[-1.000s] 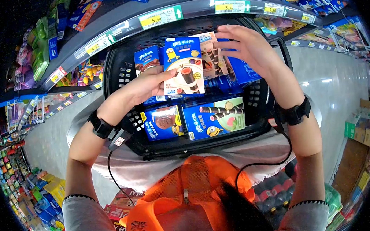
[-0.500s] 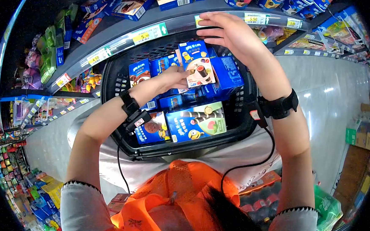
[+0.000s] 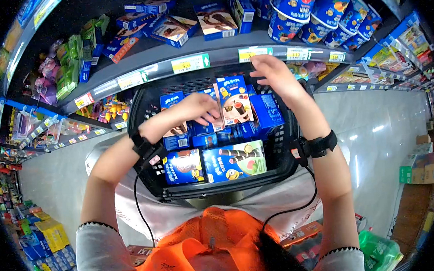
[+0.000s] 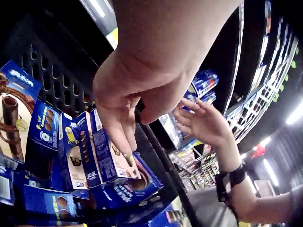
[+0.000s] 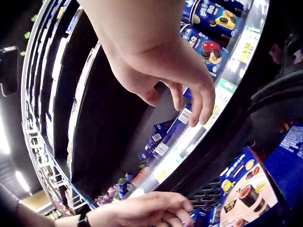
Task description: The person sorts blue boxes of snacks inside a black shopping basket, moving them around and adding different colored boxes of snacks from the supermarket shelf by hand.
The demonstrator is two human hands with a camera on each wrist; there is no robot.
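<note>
A blue and cream box of wafer rolls (image 3: 234, 97) stands in a black shopping basket (image 3: 180, 191), leaning among other biscuit boxes. Just left of it, my left hand (image 3: 200, 108) hovers with its fingers loosely bent and nothing gripped. In the left wrist view, the left fingertips come close over the upright boxes (image 4: 75, 161). My right hand (image 3: 278, 79) is above the basket's far right side, in front of the shelf edge, its fingers spread and holding nothing. A green and blue wafer roll box (image 3: 236, 161) lies flat at the near side beside a blue box (image 3: 183, 167).
A shelf lip with price tags (image 3: 190, 63) curves past the basket's far side. Behind it lie flat biscuit boxes (image 3: 173, 30), and blue tubs (image 3: 293, 6) are stacked at the right. Cables hang from both wrist straps. The aisle floor (image 3: 365, 126) extends to the right.
My left hand has let go of the wafer roll box, now standing among the others, and moved slightly left. The right hand stays raised. The head view has tilted up, showing more shelf.
</note>
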